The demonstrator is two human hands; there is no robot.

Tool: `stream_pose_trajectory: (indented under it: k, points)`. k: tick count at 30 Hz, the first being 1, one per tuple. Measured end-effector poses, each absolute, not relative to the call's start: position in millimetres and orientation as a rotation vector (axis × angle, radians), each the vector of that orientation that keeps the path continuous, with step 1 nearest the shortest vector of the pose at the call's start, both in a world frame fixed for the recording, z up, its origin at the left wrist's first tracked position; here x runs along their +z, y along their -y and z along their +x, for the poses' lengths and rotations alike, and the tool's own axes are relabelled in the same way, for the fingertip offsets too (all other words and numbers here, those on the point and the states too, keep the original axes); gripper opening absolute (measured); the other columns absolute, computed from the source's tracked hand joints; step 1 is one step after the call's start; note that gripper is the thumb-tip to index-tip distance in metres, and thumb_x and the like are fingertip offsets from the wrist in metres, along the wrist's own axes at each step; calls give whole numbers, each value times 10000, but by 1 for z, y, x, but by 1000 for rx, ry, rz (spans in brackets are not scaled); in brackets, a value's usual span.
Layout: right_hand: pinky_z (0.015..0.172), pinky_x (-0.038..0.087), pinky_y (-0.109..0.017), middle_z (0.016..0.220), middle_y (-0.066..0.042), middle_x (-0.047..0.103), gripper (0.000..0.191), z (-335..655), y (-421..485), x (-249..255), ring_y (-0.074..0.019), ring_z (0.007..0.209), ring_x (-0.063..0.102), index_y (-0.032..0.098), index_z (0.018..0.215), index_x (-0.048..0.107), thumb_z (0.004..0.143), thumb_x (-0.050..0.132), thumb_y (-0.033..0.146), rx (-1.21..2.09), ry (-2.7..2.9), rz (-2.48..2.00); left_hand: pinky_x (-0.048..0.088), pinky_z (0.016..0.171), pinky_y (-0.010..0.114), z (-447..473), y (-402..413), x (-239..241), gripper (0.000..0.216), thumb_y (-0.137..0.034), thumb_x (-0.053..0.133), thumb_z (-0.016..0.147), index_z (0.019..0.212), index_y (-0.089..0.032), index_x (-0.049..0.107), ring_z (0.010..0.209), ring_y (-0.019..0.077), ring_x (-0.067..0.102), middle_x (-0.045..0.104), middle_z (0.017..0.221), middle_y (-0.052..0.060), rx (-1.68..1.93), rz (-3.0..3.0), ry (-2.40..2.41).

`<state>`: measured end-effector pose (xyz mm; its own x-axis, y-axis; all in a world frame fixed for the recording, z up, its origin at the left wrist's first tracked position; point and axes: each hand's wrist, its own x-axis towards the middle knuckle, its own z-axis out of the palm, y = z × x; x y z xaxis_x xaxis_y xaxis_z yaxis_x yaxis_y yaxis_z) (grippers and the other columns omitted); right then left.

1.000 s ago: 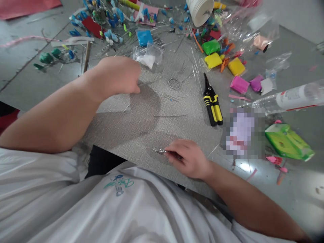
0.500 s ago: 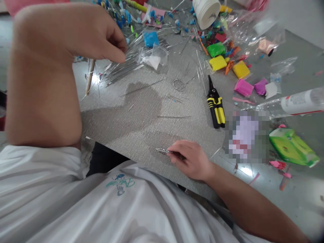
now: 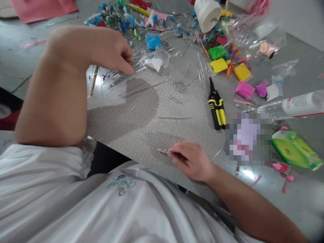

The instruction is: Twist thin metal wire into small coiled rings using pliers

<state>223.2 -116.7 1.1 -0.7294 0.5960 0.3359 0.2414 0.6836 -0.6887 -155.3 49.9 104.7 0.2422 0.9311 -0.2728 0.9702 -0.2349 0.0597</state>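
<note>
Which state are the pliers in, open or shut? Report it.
Shut: the pliers show jaws together in one slim tip, handles close side by side.

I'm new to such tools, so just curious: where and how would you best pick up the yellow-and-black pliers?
Probably by the handles, coming from the near side and closing around them from above: the pliers lie flat, with the handles toward the viewer and the narrow tip pointing away.

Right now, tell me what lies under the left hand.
Wires show past the left hand, to its right and below it in the picture, with a stick at lower left. Whatever lies directly beneath the hand is covered.
</note>
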Motion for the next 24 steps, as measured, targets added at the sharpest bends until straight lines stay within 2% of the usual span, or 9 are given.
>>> stream_pose_trajectory:
  k: [11,20,24]
  points:
    - [666,503,-264,811,4,754,106,222,116,1,-134,684,651,208,1060,702,1149,648,230,859,2341,-624,402,717,250,-157,-54,102,276,-294,664,1078,1131,-112,865,728,156,660,782,874,-6,-335,2263,-1773]
    - [673,499,-262,811,0,747,110,224,116,0,-135,689,653,205,1064,705,1150,649,243,869,2337,-620,394,721,209,-153,-50,105,371,-323,578,1103,1216,-112,862,777,121,645,794,957,-17,-367,2294,-1745]
    - [672,506,-269,827,-5,771,118,224,116,0,-138,693,665,214,1066,706,1156,640,251,867,2341,-634,402,712,219,-150,-50,104,377,-307,572,1088,1204,-115,876,756,133,646,795,927,-13,-390,2278,-1750]
